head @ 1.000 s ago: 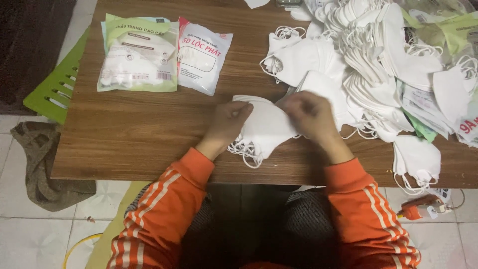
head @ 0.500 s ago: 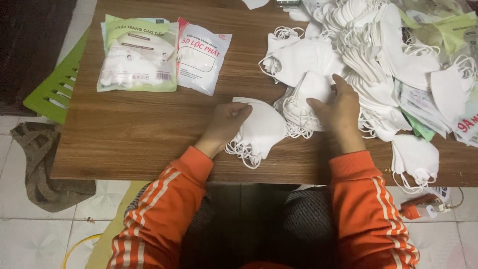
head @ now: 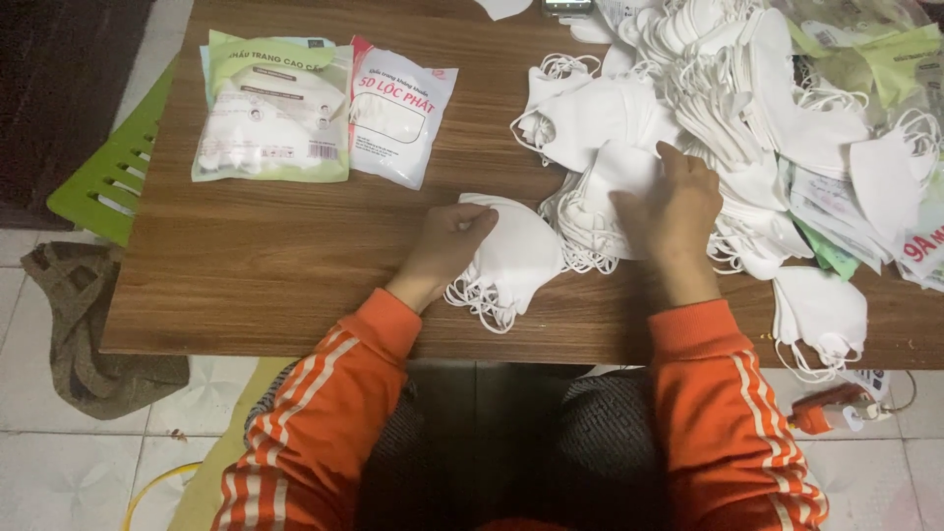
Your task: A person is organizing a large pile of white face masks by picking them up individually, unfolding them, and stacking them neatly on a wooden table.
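- Left hand [head: 447, 241] at the centre of the frame, fingers curled and resting on the left edge of a small stack of white face masks [head: 511, 258]; pressing down rather than clearly gripping.
- Small stack lying flat on the wooden counter [head: 295, 265], just below the frame's middle, ear loops spilling toward the near edge.
- Right hand [head: 678, 206] right of centre, fingers spread and partly closed over a folded white mask [head: 615, 187] at the lower left edge of the big mask heap [head: 728, 108]; thumb under or beside the mask, exact grip not clear.
- Big heap of loose white masks filling the upper right of the frame, loops tangled together.
- Single white mask [head: 818, 310] lying apart at the lower right, near the counter's front edge.
- Two sealed mask packets in the upper left: a green-and-white packet [head: 273, 108] and, touching its right side, a white packet with red trim [head: 401, 123].
- More green packets [head: 890, 59] in the far upper right, partly under the heap.
- Orange sleeves with white stripes [head: 324, 413] across the bottom of the frame.
- Green plastic chair [head: 103, 177] and a brown cloth [head: 84, 324] on the tiled floor at the left edge.
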